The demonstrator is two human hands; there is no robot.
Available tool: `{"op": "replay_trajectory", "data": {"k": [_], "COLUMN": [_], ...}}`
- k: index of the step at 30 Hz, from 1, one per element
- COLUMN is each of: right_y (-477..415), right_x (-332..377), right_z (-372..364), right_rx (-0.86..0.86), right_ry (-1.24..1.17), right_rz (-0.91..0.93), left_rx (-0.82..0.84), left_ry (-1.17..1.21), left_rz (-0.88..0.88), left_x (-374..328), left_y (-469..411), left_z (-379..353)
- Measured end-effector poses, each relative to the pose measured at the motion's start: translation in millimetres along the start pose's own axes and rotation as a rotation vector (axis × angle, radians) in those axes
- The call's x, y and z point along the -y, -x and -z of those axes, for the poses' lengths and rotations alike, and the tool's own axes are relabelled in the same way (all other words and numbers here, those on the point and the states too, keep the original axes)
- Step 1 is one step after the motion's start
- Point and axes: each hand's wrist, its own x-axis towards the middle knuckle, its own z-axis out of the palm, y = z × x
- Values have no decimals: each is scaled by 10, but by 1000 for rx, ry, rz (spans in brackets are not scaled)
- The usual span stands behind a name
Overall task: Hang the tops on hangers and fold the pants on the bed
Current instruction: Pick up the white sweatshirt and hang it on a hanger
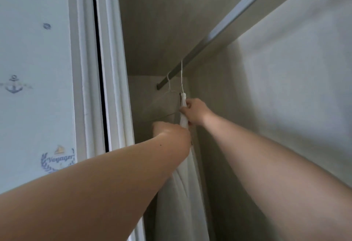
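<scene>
Wardrobe rail (190, 63) overhead, slanting away, with two thin white hangers hooked near its far end. Farther one, the empty hanger (169, 86), bare against the back panel. Nearer one, the loaded hanger (182, 81), carrying the white top (177, 193), seen edge-on and falling straight down past both forearms. Right hand (194, 112) up at the neck of the top, just below the hook, fingers curled and pinching the cloth from the right side. Left hand (169, 133) lower and to the left, against the same garment, back of the wrist toward the camera; fingers hidden, so grip or no grip impossible to tell. Top between the two hands, running down out of view. Nautical wallpaper (34, 69) at far left.
</scene>
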Motion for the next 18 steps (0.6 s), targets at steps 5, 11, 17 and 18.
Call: {"op": "replay_trajectory", "data": {"k": [5,11,17,18], "right_y": [-199,-93,397,520], "right_x": [32,4,-63,-72], "right_z": [-229,-206,174,242], "right_rx": [22,26,-76,-86], "right_ry": [0,-77,169,291], "right_rz": [-18,-3,114,138], "left_rx": [63,15,-96,-136], "left_ry": [-16,-45,-185,-219], "left_rz": [74,66,28,13], "left_x": [76,47,68,79], "left_y": [-67,49,404,486], "left_z": [-58,-1,70,70]}}
